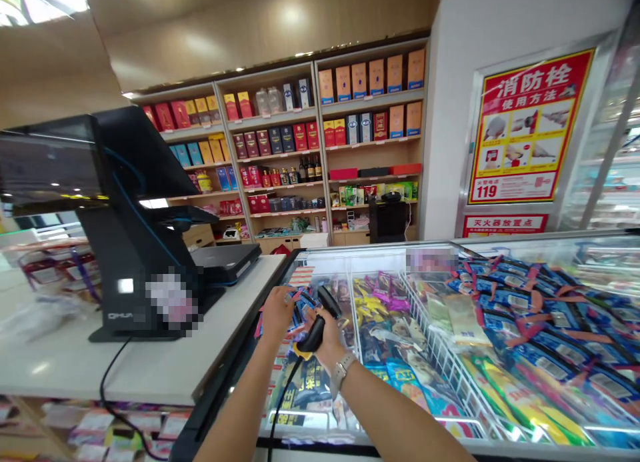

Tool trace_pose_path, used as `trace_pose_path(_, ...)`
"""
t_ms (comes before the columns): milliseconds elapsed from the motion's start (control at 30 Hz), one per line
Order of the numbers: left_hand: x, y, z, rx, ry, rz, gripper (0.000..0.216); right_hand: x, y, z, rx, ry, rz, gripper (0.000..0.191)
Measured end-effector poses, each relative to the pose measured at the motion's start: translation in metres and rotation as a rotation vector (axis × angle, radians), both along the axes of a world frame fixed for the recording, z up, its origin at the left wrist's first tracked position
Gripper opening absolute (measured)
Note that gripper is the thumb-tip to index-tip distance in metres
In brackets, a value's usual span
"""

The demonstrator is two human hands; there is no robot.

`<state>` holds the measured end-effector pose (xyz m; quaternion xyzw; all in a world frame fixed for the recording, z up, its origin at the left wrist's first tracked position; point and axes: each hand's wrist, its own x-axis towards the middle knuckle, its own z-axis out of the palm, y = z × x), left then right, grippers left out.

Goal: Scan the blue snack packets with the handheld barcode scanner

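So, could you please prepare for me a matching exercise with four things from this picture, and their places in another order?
Things:
1. black scanner
2. blue packets
3. checkout terminal
4. red and yellow poster

Places:
A. standing on the pale counter
B. mounted on the wall
C. right at the fingers of the left hand
D. gripped in the right hand

Right pairs: 1-D, 2-C, 3-A, 4-B.
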<state>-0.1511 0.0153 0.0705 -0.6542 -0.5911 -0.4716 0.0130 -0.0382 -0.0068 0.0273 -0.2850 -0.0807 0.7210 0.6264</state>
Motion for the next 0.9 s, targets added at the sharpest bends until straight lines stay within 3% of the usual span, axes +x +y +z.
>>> trace_pose_path(100, 0.025, 0.010, 0.002, 0.078, 0.006, -0.102, 0.021, 0.034, 0.005, 0.003, 0.055, 0.020, -0.093, 0.012)
trace_pose_path(233, 0.086, 0.032, 0.007, 0.044, -0.073, -0.266, 0.019, 0.119, 0.011, 0.011, 0.175, -0.077, -0.295, 0.018)
trace_pose_path(433, 0.219, 0.054, 0.002, -0.115, -0.276, -0.592, 0.016, 0.275, 0.009, 0.019, 0.172, -0.282, -0.704, 0.024)
trace_pose_path(567, 0.313, 0.058, -0.007, -0.281, -0.267, -0.794, 0.015, 0.359, 0.004, 0.014, 0.133, -0.338, -1.022, 0.027)
trace_pose_path(633, 0.356, 0.060, -0.013, -0.356, -0.231, -0.872, 0.016, 0.386, 0.003, 0.006, 0.131, -0.395, -1.110, 0.026)
trace_pose_path(733, 0.413, 0.066, -0.023, -0.437, -0.192, -0.854, 0.013, 0.408, 0.003, -0.009, 0.070, -0.468, -1.163, 0.023)
trace_pose_path(800, 0.441, 0.070, -0.028, -0.456, -0.168, -0.822, 0.006, 0.413, 0.005, -0.017, 0.019, -0.513, -1.182, 0.022)
trace_pose_path(900, 0.469, 0.074, -0.036, -0.492, -0.157, -0.830, 0.020, 0.414, 0.009, -0.024, -0.036, -0.571, -1.207, 0.025)
